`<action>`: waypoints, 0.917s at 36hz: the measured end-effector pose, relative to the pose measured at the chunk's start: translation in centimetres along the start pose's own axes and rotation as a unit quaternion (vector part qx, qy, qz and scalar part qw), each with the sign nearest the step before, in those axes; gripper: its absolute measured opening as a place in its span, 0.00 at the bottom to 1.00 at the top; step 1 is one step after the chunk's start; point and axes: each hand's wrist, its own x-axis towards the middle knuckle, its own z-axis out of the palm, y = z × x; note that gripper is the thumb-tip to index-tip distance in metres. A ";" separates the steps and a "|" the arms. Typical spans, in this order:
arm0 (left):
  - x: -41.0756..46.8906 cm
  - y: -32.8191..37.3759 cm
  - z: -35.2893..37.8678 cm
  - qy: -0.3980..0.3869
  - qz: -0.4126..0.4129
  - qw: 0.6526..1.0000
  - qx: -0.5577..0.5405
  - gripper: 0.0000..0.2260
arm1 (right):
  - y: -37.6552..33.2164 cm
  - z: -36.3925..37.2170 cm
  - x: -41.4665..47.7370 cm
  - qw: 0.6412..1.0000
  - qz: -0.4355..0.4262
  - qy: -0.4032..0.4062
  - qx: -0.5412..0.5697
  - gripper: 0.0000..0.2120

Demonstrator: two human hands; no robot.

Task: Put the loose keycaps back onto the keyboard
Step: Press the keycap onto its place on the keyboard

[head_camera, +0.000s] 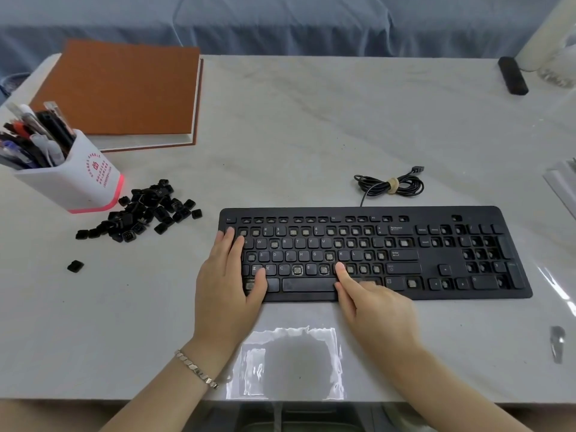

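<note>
A black keyboard point(436, 260) lies across the middle of the table, with many bare switch sockets among the fitted keys. My left hand point(230, 282) lies flat on its left end, fingers straight over the leftmost keys. My right hand point(371, 304) rests at the front edge, its index finger pressing a key spot in the bottom letter row just right of the space bar's end. A heap of loose black keycaps point(143, 210) sits on the table left of the keyboard. One single keycap point(75, 266) lies apart, nearer the front left.
A white pen holder point(74, 179) full of pens stands behind the heap at the far left. A brown book point(124, 88) lies at the back left. The keyboard's coiled cable point(391, 183) sits behind it. A black block point(512, 75) rests at the back right.
</note>
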 end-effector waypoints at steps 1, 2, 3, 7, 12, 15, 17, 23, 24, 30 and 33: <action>0.0 0.0 0.0 0.000 0.000 1.000 0.000 0.28 | -0.1 -0.1 0.1 1.000 0.003 -0.009 -0.009 0.20; 0.0 0.0 0.0 0.000 0.000 1.000 0.001 0.28 | -0.1 -0.1 0.1 1.000 0.004 -0.020 -0.014 0.19; 0.0 -0.1 0.0 0.000 0.001 1.000 0.003 0.28 | -0.2 -0.1 0.1 0.999 0.006 -0.031 -0.015 0.19; 0.0 -0.1 0.0 0.001 0.007 1.000 0.005 0.27 | -0.1 -0.2 0.4 0.999 0.009 -0.044 -0.016 0.15; -0.1 -0.1 0.1 0.005 0.009 1.000 0.010 0.27 | -0.7 -0.9 1.2 0.992 0.042 -0.092 -0.074 0.13; 0.0 -0.1 0.1 0.005 0.010 1.000 0.012 0.27 | -0.2 -2.3 1.8 0.971 0.125 -0.178 0.101 0.15; 0.0 -0.2 0.2 0.006 0.013 1.000 0.012 0.27 | 0.1 -2.8 1.9 0.940 0.177 -0.166 0.242 0.14; 0.0 -0.3 0.3 0.014 0.009 1.000 0.016 0.27 | 0.6 -4.7 2.8 0.681 0.350 -0.118 0.632 0.19; 0.0 -0.2 0.3 0.015 0.009 1.000 0.016 0.27 | 0.6 -5.1 2.8 0.650 0.350 -0.109 0.666 0.19; 0.0 -0.3 0.4 0.020 0.014 1.000 0.012 0.26 | 0.7 -5.6 2.7 0.541 0.360 -0.036 0.759 0.10; 0.0 -0.4 0.4 0.020 0.017 1.000 0.006 0.26 | 0.6 -5.3 2.6 0.540 0.370 -0.034 0.755 0.09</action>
